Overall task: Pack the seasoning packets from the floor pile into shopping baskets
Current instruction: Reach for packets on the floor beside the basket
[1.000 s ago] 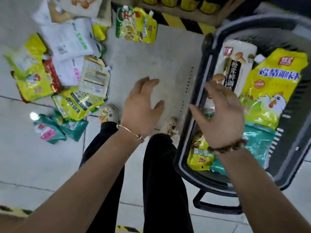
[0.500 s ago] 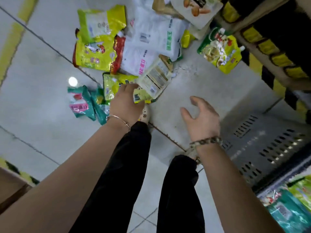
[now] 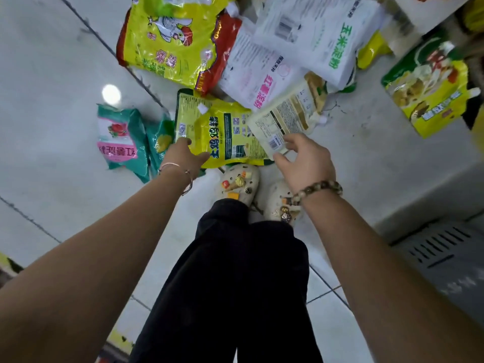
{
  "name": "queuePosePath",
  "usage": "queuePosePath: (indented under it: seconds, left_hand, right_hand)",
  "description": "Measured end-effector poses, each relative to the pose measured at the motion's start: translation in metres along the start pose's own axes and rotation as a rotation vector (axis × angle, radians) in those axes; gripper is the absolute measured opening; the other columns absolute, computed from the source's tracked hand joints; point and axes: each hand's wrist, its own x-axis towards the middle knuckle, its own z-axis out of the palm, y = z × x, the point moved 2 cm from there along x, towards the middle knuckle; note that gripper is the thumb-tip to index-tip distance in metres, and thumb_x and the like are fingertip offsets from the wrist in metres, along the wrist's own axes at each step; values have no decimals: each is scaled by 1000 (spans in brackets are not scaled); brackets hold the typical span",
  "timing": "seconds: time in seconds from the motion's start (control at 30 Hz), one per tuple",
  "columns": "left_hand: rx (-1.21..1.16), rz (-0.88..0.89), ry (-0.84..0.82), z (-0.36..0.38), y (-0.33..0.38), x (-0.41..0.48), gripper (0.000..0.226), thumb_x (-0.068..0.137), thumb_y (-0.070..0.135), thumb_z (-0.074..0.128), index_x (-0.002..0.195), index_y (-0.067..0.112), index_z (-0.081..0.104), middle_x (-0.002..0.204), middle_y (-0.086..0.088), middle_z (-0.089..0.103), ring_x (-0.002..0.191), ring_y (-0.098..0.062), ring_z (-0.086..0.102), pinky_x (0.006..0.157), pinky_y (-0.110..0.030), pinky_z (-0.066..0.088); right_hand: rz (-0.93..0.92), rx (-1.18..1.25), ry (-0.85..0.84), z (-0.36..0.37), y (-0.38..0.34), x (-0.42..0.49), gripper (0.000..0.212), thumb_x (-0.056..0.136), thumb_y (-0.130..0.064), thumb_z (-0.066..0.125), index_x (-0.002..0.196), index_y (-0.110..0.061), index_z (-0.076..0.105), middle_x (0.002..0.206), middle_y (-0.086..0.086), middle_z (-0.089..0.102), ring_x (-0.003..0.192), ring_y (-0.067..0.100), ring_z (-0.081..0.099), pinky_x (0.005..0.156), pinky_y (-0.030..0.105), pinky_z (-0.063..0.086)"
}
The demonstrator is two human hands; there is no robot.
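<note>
Floor (image 3: pixel 65 179) with packets (image 3: pixel 222 132), perhaps a basket (image 3: pixel 432 252)

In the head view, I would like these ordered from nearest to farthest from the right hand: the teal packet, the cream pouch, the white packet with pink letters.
1. cream pouch, its corner between thumb and fingers of the right hand.
2. white packet with pink letters, beyond it in the pile.
3. teal packet, far left, past the left hand.
</note>
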Motion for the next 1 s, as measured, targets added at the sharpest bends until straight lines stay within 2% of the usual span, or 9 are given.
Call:
queuePosePath:
  seconds: [0.2,0.3,0.33,0.43,0.53,0.67,0.83,0.9,1.0]
  left_hand:
    - [-414,-64,54,32,3,52,72,77,22,76,137,7,39,121,-6,55,107,-22,55,97,-34,45]
    - [-565,-140,20,46,-3,61,32,77,19,76,104,11,60,93,-3,57,87,-20,56,84,-34,51]
    - [-540,-126,37,50,-4,60,15,80,21,72,84,15,59,83,-4,57,81,-20,55,79,-36,52]
    - [-395,16,150,48,3,45,35,88,23,61,64,19,36,66,-4,44,72,-19,43,65,-34,41]
    - [-287,204,228,31,19,10,34,93,20,53,67,18,32,65,-2,38,71,-21,39,58,-32,22]
    - [-120,501,189,-7,34,-34,27,93,22,50,97,-4,51,82,-20,56,74,-27,47,64,-36,31]
    - [123,676,-84,-56,65,-55,21,93,19,55,79,9,42,65,-2,44,63,-22,40,57,-32,24]
    - [133,713,-216,-63,81,-53,18,91,19,59,82,7,49,70,-10,49,65,-23,43,59,-30,33]
    - [127,786,-340,-62,110,-51,23,86,27,61,84,4,55,71,-15,55,62,-18,52,60,-27,41]
  right_hand:
    - [-7,-6,-62,41,23,39,37,88,-21,59,125,-16,56,122,4,62,114,20,57,96,36,46]
    - [3,-7,-72,48,31,46,37,88,-20,59,125,-15,57,119,6,63,111,20,57,96,34,46]
    - [3,-10,-75,49,32,46,37,88,-20,59,125,-16,57,119,6,63,111,20,57,95,32,46]
    - [-16,3,-92,46,31,47,38,87,-20,61,125,-16,57,118,4,63,111,20,57,95,33,46]
    - [-73,40,-128,36,23,48,51,83,-23,68,131,-16,51,125,4,59,117,19,54,99,35,44]
    - [-124,152,-221,21,6,51,98,71,-26,81,148,-20,21,150,6,30,135,21,34,110,39,33]
    - [-276,186,-307,4,-8,51,124,62,-25,87,150,-26,0,157,3,7,143,14,11,109,25,17]
    - [-282,178,-332,-2,-9,50,112,60,-25,87,148,-25,18,155,3,19,141,16,20,112,27,19]
    - [-207,394,-416,-14,2,49,50,66,-18,83,111,-25,60,117,0,63,109,12,58,101,30,43]
